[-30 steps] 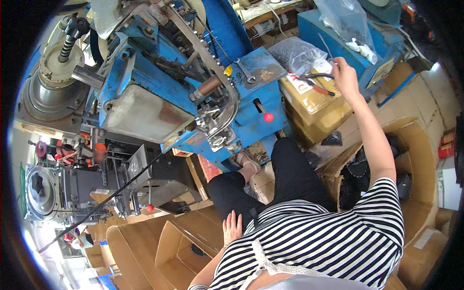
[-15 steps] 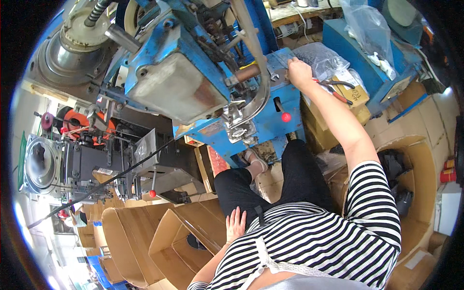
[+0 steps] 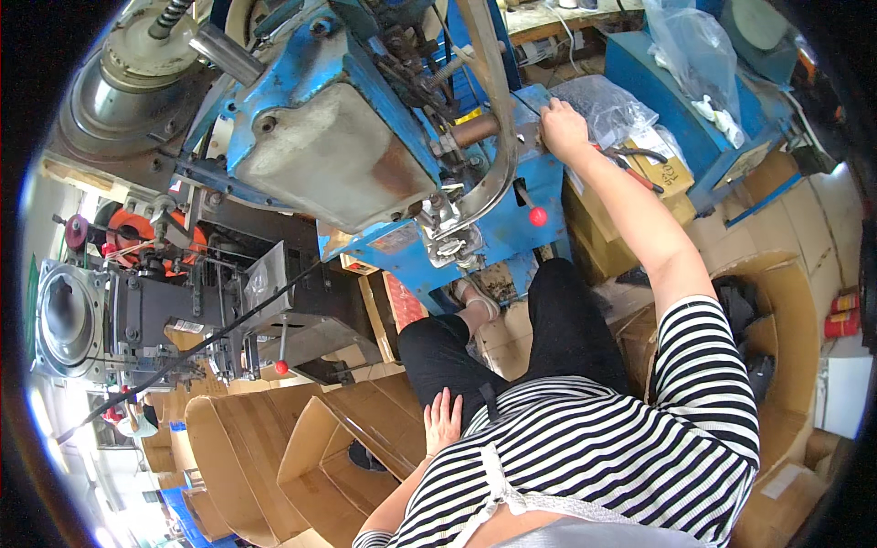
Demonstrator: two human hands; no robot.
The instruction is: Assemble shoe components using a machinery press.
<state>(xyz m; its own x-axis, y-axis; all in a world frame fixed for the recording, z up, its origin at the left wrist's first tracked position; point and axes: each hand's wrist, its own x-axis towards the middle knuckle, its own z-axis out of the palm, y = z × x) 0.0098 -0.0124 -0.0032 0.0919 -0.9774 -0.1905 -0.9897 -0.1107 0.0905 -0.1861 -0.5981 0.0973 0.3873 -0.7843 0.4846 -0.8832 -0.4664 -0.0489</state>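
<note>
My right hand (image 3: 564, 130) is stretched out to the top of the blue machine (image 3: 534, 187), fingers closed. A thin dark rod (image 3: 524, 105) shows beside its fingertips; whether the fingers hold it is unclear. Just right of this wrist, pliers with red and black handles (image 3: 630, 167) lie on a yellow-brown box (image 3: 671, 175). Below the hand, a lever with a red knob (image 3: 537, 216) juts from the machine. My left hand (image 3: 443, 420) lies flat on my left thigh, fingers stretched out, holding nothing.
The machine's heavy blue and grey head (image 3: 333, 155) rises ahead of me, with a curved metal bar (image 3: 502, 137) on its right. Open cardboard boxes (image 3: 247, 457) stand at left; another carton (image 3: 790, 365) is at right. Clear plastic bags (image 3: 607, 110) lie behind the pliers.
The view has shifted slightly, moving most things a little left. My right hand stays closed at the machine's top, its wrist turned a little. My left hand still rests on the thigh.
</note>
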